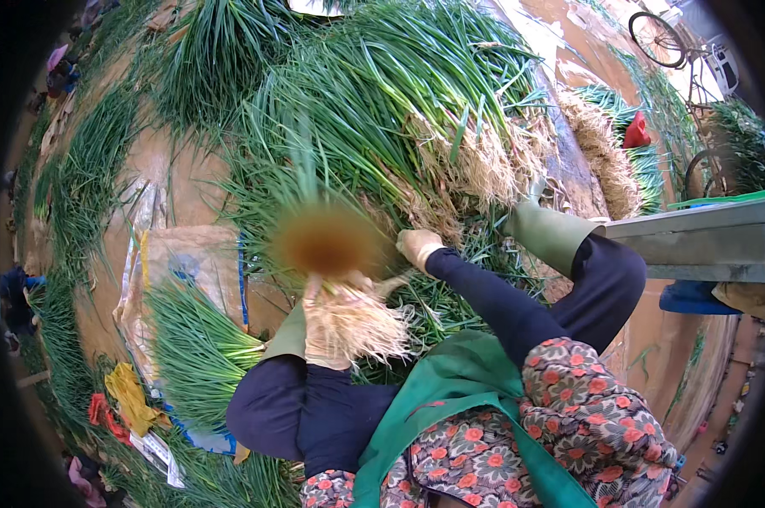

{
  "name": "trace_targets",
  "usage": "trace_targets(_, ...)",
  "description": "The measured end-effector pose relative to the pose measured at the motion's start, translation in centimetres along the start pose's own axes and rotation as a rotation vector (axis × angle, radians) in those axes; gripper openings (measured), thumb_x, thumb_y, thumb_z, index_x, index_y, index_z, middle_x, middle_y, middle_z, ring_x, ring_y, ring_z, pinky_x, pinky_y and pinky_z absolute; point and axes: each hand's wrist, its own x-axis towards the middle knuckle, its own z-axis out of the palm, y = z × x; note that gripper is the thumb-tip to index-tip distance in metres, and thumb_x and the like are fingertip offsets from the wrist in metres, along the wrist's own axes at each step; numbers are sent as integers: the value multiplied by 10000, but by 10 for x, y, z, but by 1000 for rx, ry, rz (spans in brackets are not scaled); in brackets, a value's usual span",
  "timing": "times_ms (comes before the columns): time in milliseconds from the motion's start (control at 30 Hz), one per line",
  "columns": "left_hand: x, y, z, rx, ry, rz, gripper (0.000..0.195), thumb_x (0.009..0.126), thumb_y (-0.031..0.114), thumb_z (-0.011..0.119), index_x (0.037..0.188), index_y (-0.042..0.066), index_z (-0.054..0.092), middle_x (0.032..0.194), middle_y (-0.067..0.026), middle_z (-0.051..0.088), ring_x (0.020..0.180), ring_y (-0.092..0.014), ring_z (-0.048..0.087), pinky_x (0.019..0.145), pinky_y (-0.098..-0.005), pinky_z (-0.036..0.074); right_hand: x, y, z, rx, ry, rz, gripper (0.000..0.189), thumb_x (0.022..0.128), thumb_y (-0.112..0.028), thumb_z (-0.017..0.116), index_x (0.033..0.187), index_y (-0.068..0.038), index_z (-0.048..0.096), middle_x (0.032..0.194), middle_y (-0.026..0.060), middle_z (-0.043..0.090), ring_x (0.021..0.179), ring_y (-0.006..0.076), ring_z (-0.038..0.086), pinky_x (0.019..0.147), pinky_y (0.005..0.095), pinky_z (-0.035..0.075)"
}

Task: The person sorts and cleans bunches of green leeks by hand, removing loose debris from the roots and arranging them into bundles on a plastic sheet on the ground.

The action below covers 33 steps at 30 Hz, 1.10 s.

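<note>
My left hand (322, 317), in a pale glove, is wrapped around a bunch of onion-like plants (369, 324), with its pale roots toward me and green leaves pointing away. A brown blurred spot covers part of that bunch and its leaves. My right hand (420, 247), also gloved, is curled beside the roots at the near edge of a large heap of the same plants (357, 108). Whether anything is between its fingers is hidden. Loose green leaves (446, 305) lie between my knees.
To my left, a trimmed bunch (198, 349) rests beside a woven plastic sack (192, 254). Yellow cloth (131, 397) and red cloth (106, 416) lie farther left. At right are a metal beam (693, 241), a stacked row of rooted bunches (604, 152) and a bicycle (658, 41). People sit at far left.
</note>
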Motion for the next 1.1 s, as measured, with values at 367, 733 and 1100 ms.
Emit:
trace_targets(367,10,-11,-4,228,197,34,367,915,232,572,1173,-28,548,1208,-199,602,1138,-288,574,990,-416,459,-71,-57,-57,433,-484,-693,299,912,-102,535,1196,-13,559,1055,203,630,956,291,621,855,368,499)
trace_targets(733,4,-17,6,132,301,-29,373,876,341,634,1099,46,588,951,-96,657,838,-218,641,796,-390,540,-48,-109,-100,-309,111,-488,153,893,-140,512,1008,-79,592,854,49,669,793,234,666,680,299,529)
trace_targets(1100,0,1,20,-348,26,134,493,964,319,481,1389,75,434,1386,-127,496,977,-190,571,861,-358,470,-50,-42,-102,-256,-30,-415,290,907,-277,547,1150,-136,616,1013,147,684,978,297,656,837,378,524)
